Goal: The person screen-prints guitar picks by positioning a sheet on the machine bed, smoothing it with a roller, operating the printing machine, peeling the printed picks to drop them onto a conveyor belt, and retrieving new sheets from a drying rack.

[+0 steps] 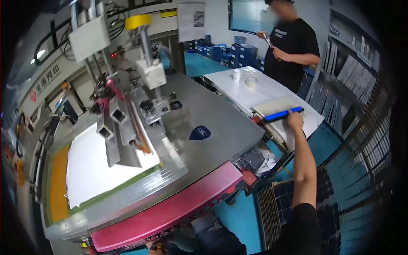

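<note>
My right hand [294,119] is closed around the blue bar [280,114], which lies along the front edge of a pale flat board [278,104] on the white-covered side table [238,91]. Low in the view, my left hand [156,247] is partly visible beneath the pink front edge [170,212] of the printing machine; its fingers are too hidden to read. A dark blue pointed piece with a Ford logo [200,132] lies flat on the grey metal worktop [225,114].
The machine's print head [119,110] stands over a white sheet [89,170] at left. A co-worker [293,46] holds a small object behind the side table. A cup [236,75] and tape roll [251,82] are on it. Wire racks [361,140] stand at right.
</note>
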### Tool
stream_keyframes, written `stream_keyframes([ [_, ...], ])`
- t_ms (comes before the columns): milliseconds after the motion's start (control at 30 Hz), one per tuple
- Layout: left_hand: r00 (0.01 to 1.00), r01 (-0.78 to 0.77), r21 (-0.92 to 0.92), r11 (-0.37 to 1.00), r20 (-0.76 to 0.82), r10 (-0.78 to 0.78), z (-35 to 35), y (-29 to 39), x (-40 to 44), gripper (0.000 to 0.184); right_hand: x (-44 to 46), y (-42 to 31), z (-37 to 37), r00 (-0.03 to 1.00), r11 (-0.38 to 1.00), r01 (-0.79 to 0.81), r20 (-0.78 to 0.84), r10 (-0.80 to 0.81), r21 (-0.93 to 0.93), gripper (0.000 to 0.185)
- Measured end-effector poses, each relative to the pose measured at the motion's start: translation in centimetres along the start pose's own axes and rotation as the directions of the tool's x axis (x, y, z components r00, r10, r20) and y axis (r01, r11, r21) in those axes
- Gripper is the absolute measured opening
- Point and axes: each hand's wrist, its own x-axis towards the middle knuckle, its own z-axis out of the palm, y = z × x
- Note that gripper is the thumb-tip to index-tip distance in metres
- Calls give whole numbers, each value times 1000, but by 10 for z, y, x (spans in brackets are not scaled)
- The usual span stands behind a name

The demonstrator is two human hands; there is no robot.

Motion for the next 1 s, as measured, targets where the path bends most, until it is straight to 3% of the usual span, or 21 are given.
stream_keyframes([
  [33,998,-39,30,999,40,38,7,-16,6,24,-13,-11,-7,997,994,45,-55,-51,-97,43],
  [100,980,-103,62,993,179,91,16,-24,11,23,-18,-8,-1,937,976,57,-349,20,210,38],
  [133,955,-121,57,991,280,100,25,-28,17,22,-14,8,14,901,824,228,-433,24,519,40],
  [200,884,-243,-46,969,400,240,45,-115,71,23,-82,7,-26,870,616,186,-420,259,765,37],
  [267,863,-93,18,995,499,72,59,-46,28,22,-159,43,-31,810,725,228,-540,230,651,29],
  [333,834,-15,134,991,549,-62,74,27,0,21,-244,100,3,893,802,13,-367,259,597,23],
  [400,822,3,249,969,551,-144,85,52,-17,18,-328,187,75,882,638,-321,-26,471,700,28],
  [433,836,-137,230,963,548,-12,84,15,4,15,-364,224,79,798,483,-489,150,584,726,31],
  [467,831,-77,163,984,556,-27,91,37,-12,15,-395,275,103,553,246,-707,302,776,663,28],
  [500,826,-120,133,984,563,25,93,32,-11,15,-415,299,93,377,-94,-648,425,823,756,23],
  [533,824,-164,101,981,562,80,96,28,-7,16,-437,333,92,308,-263,-561,494,813,785,22],
  [567,811,-193,162,968,581,65,96,35,-9,16,-471,388,116,423,-347,-469,552,719,812,18],
  [600,801,-220,217,951,597,49,96,52,-17,16,-474,387,87,209,-401,-472,542,814,785,20],
  [633,796,-242,268,933,605,33,97,61,-23,17,-474,393,65,119,-434,-438,530,840,787,21],
  [733,809,-153,266,952,587,-34,98,52,-20,23,-496,455,68,164,-604,-243,646,746,759,30],
  [800,827,-97,181,979,561,-22,106,58,-33,24,-517,510,103,260,-513,-136,530,807,848,31],
  [833,832,-78,206,975,553,-50,113,75,-48,24,-526,525,109,323,-379,-235,440,838,895,35],
  [867,833,-54,228,972,547,-82,122,94,-63,24,-540,540,110,443,-15,-469,250,861,883,38],
  [900,795,-109,255,961,602,-70,133,116,-76,25,-551,547,105,609,460,-636,36,793,620,42],
  [933,745,-169,286,943,664,-67,147,141,-89,29,-564,556,101,711,688,-649,-64,701,323,45],
  [1000,620,-333,97,938,772,140,178,204,-127,40,-559,557,78,677,680,-733,133,724,23,37],
])
